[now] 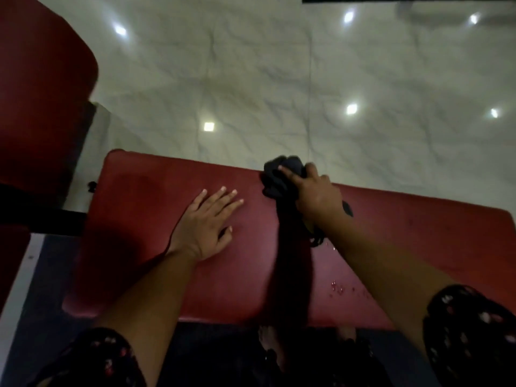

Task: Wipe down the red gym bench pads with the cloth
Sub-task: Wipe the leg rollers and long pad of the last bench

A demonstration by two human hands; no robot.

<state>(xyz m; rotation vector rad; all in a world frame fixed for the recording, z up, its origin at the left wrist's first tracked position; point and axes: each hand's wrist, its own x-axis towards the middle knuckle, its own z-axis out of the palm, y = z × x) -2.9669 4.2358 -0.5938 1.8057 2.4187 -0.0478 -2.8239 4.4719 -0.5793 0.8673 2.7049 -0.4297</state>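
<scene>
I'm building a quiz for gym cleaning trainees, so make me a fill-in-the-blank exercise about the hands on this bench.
1. The right hand grips a dark ____.
2. The left hand lies flat on the ____ bench pad.
3. Droplets lie on the pad beside the ____ forearm.
Missing words: cloth; red; right.

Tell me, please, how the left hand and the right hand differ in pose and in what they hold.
The left hand lies flat on the red bench pad, fingers straight and spread, holding nothing; the right hand is curled round the dark cloth. The left hand rests near the pad's middle, while the right hand sits at its far edge. Both are over the same pad.
</scene>
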